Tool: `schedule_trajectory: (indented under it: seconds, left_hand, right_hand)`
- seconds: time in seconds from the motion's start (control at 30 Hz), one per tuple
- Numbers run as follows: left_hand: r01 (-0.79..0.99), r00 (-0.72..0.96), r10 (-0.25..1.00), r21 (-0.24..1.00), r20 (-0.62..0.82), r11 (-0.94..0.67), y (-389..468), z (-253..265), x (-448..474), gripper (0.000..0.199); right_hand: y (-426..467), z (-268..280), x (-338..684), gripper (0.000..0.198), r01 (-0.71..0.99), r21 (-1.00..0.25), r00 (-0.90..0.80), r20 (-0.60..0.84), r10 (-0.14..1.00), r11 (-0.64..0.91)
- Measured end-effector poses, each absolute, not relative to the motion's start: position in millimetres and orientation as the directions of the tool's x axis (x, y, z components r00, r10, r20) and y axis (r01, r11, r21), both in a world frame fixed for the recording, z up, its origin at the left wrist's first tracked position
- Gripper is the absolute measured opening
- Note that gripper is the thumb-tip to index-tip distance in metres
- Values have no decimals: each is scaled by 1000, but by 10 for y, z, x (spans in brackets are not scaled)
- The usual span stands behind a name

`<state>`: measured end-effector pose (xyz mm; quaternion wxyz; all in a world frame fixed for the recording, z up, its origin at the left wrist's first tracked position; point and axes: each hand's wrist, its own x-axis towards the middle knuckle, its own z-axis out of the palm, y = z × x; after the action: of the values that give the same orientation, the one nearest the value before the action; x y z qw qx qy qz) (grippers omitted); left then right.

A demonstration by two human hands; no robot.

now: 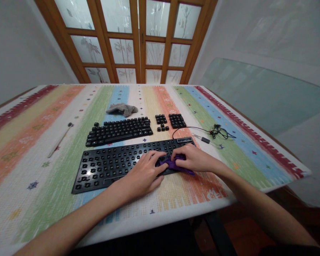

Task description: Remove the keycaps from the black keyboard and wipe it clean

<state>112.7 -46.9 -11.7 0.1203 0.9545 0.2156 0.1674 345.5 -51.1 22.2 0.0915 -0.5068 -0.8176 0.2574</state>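
A black keyboard base (120,156) with its keycaps off lies in front of me, bare switch posts showing. My left hand (146,170) rests over its right half with fingers spread, the index finger and thumb reaching the edge of a purple cloth (177,164). On the base's right end, my right hand (190,158) has its fingers closed on that cloth and presses it against the switches. Behind the base, the removed keycaps (120,128) stand in keyboard order, with a number-pad block (177,121) and the arrow-key group (163,127) to the right.
A crumpled grey cloth (122,109) lies behind the keycaps. To the left is a thin brush (60,140). The keyboard's coiled cable (218,132) and a small dark plug (205,140) lie on the right. A striped tablecloth (53,199) covers the table; wood-framed glass doors (138,42) stand beyond.
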Motion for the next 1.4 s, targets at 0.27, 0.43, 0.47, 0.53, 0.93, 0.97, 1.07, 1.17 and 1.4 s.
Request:
schedule_trajectory:
  seconds: [0.27, 0.43, 0.47, 0.53, 0.93, 0.97, 1.07, 1.17, 1.4]
  left_hand:
    - [339, 869, 415, 285, 269, -896, -396, -99, 1188, 31]
    - [339, 850, 438, 334, 292, -880, -325, -84, 1089, 35]
    - [341, 849, 441, 333, 292, -879, -323, -86, 1061, 34]
    - [335, 854, 427, 314, 296, -888, -334, -93, 1010, 28]
    - [298, 860, 328, 139, 390, -945, -438, -154, 988, 16]
    - [299, 858, 332, 144, 391, -943, -436, -157, 986, 16]
    - [304, 854, 346, 167, 388, -938, -428, -163, 978, 18]
    - [310, 850, 357, 181, 387, -934, -424, -168, 970, 19]
    - [319, 850, 373, 201, 371, -926, -431, -159, 952, 20]
  right_hand:
    - [-580, 214, 3584, 20, 782, -503, -473, -96, 876, 367]
    - [-629, 236, 3714, 19, 819, -466, -418, -85, 904, 334]
    - [-639, 241, 3745, 19, 821, -466, -410, -82, 909, 329]
    - [-660, 248, 3789, 20, 818, -475, -403, -68, 912, 326]
    - [-729, 114, 3508, 37, 724, -331, -638, 15, 770, 606]
    - [-728, 110, 3509, 38, 736, -302, -640, -16, 769, 606]
    - [-715, 126, 3564, 36, 756, -267, -636, -85, 767, 598]
    - [-704, 143, 3646, 35, 756, -277, -635, -92, 767, 593]
    - [-711, 125, 3748, 33, 718, -425, -628, -53, 777, 551]
